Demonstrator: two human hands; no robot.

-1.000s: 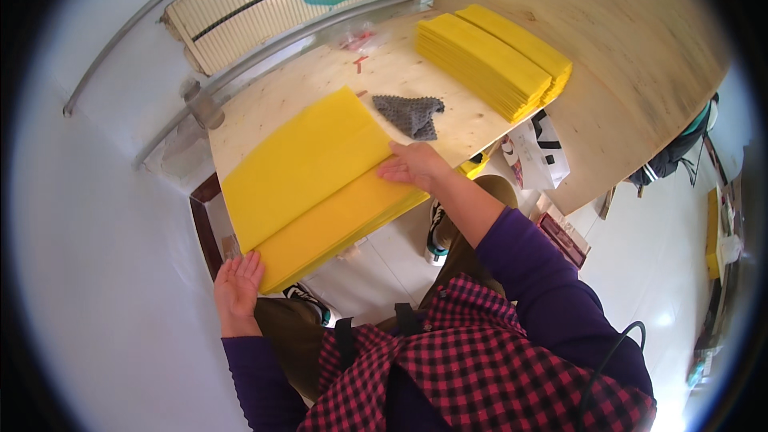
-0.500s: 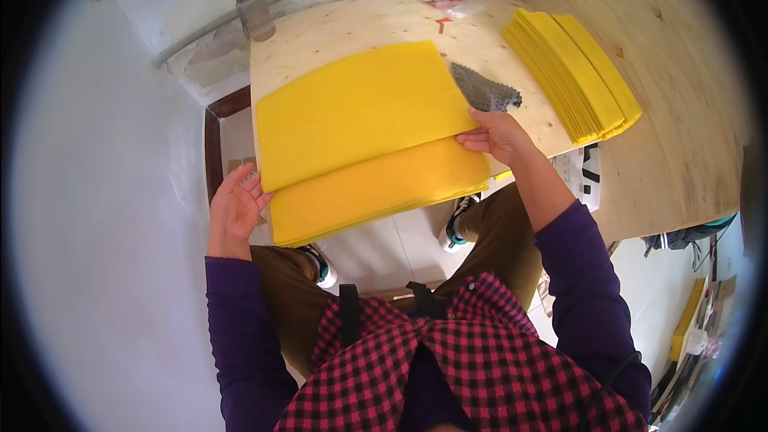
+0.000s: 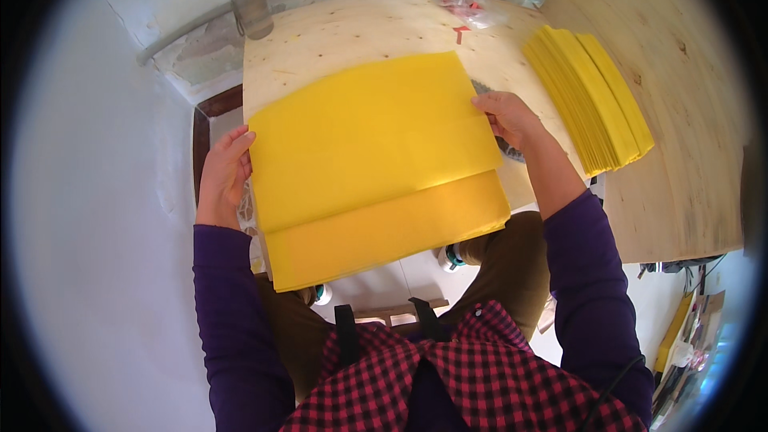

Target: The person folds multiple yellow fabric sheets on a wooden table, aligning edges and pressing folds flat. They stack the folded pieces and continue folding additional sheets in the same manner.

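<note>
The light is bright and soft — edges bow toward a dark, hazy rim.

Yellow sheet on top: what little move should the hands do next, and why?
I'd maybe slide the top sheet gently toward the body. Its near edge sits back from the near edge of the yellow layers below, so a strip of them shows, and the left hand and right hand are at its two sides.
</note>
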